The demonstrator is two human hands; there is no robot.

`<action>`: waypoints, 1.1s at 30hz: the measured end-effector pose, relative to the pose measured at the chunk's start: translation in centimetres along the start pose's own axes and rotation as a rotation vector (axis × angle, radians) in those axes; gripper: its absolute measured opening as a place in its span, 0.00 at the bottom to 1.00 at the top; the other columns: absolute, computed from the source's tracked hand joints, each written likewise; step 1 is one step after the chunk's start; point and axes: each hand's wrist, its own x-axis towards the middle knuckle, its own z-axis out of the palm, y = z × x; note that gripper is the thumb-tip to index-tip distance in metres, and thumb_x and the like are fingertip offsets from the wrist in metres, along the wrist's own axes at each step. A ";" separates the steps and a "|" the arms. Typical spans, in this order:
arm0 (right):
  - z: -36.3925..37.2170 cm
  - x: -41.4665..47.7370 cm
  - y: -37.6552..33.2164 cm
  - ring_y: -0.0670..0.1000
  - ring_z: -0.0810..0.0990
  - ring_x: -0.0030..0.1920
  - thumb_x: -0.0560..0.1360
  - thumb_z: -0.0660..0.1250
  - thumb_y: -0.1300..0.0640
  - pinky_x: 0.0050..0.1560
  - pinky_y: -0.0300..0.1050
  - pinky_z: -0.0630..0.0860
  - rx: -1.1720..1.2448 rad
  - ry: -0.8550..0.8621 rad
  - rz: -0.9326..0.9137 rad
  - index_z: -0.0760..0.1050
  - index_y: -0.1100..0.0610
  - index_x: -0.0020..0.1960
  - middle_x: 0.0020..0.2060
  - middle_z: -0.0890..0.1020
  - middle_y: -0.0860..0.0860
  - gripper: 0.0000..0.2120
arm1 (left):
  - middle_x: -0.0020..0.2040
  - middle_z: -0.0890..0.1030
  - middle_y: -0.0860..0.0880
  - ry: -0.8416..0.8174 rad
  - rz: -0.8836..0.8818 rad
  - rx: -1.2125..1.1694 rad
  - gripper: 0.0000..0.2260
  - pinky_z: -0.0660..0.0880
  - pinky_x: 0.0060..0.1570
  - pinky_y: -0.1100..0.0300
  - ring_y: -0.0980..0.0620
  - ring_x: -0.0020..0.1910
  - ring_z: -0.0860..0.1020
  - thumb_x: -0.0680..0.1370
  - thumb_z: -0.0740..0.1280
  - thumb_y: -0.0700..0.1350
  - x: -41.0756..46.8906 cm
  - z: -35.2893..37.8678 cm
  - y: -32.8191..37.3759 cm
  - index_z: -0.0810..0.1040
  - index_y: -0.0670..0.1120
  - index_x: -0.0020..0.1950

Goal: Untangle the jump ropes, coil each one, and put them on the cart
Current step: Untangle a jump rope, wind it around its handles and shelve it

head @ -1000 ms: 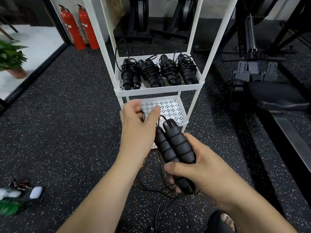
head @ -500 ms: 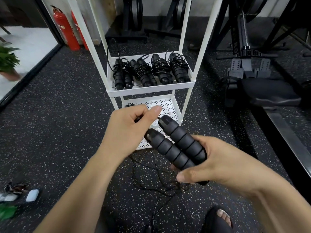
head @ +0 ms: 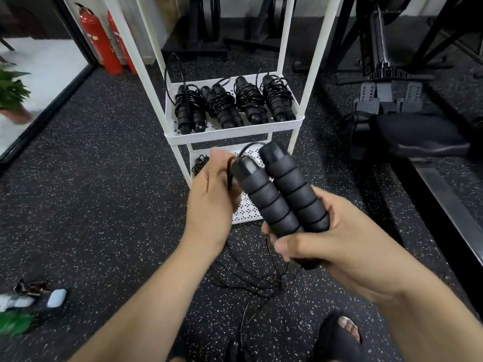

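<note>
My right hand point(head: 337, 239) grips two black ribbed jump-rope handles point(head: 282, 194) side by side, tops pointing up and away. My left hand point(head: 211, 194) pinches the thin black cord point(head: 230, 173) where it leaves the left handle's cap. The loose rest of the cord point(head: 251, 280) hangs down and lies in loops on the floor. Several coiled jump ropes point(head: 232, 105) lie in a row on the middle shelf of the white cart point(head: 230, 133). A small tangle of cord point(head: 200, 164) sits on the lower shelf.
Two red fire extinguishers point(head: 100, 40) stand at the back left. A black bench point(head: 415, 134) and gym machines fill the right side. A potted plant point(head: 11, 92) is at far left, small items point(head: 34, 299) on the floor. My sandalled foot point(head: 342, 333) is below.
Both hands rose and drew closer to me; the handles tilted more upright. My left hand moved from open beside the handles to pinching the cord at the cap.
</note>
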 end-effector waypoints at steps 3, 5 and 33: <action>0.1 0.4 0.2 0.53 0.80 0.43 0.66 0.74 0.69 0.44 0.41 0.78 0.163 0.095 -0.084 0.84 0.54 0.51 0.45 0.83 0.59 0.17 | 0.31 0.69 0.54 -0.051 0.190 0.157 0.17 0.63 0.29 0.55 0.56 0.29 0.66 0.87 0.54 0.60 -1.2 0.7 -0.6 0.76 0.63 0.42; -0.1 0.6 0.2 0.53 0.79 0.47 0.66 0.75 0.67 0.48 0.46 0.76 0.120 0.179 -0.107 0.84 0.53 0.54 0.47 0.83 0.57 0.18 | 0.32 0.73 0.49 -0.110 0.265 0.389 0.14 0.68 0.30 0.48 0.54 0.30 0.70 0.88 0.53 0.58 -1.3 0.9 -1.5 0.74 0.65 0.47; -4.2 1.7 1.2 0.47 0.81 0.37 0.72 0.74 0.63 0.39 0.48 0.75 -0.881 0.428 0.036 0.57 0.36 0.79 0.47 0.83 0.46 0.44 | 0.35 0.80 0.51 -0.837 0.046 1.065 0.14 0.70 0.32 0.55 0.54 0.30 0.74 0.87 0.61 0.57 -2.3 0.6 -0.1 0.77 0.51 0.49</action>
